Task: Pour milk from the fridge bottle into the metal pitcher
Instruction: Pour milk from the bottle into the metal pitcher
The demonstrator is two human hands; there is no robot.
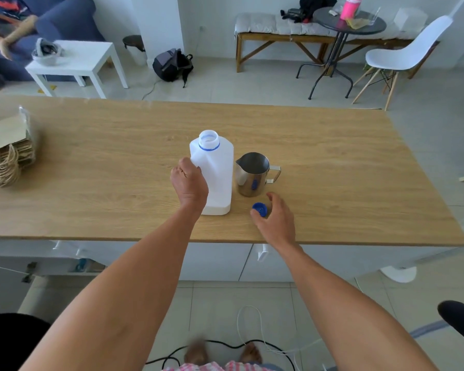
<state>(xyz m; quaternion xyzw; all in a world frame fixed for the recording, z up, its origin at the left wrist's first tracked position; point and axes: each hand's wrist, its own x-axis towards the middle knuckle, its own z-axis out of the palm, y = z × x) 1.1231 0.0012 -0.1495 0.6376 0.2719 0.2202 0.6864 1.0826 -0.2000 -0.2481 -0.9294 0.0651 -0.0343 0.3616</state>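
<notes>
My left hand (189, 184) has its grip wrapped round the left side of the bottle (214, 172), fingers curled at the handle side, so that grip is grasping the bottle. The bottle stands upright on the worktop (91, 162), its long axis vertical, its mouth open and uncapped at the top. The pitcher (252, 174) stands just beside the bottle on its right, near enough that I cannot tell whether they touch, with its spout turned toward the bottle and its handle pointing away to the right. So what matters for the pour is that the pitcher lies to the right of my left grip, with the bottle's body between them: I judge I must lift and tip the bottle's top over to the right to bring its mouth above the pitcher's rim. My right hand (275, 219) is the nearer one to the pitcher, low on the worktop just in front of it, with thumb and fingers loosely curled about the blue cap (259, 209); whether it pinches the cap or has let it go I cannot tell. That hand could steady the pitcher by its handle.
</notes>
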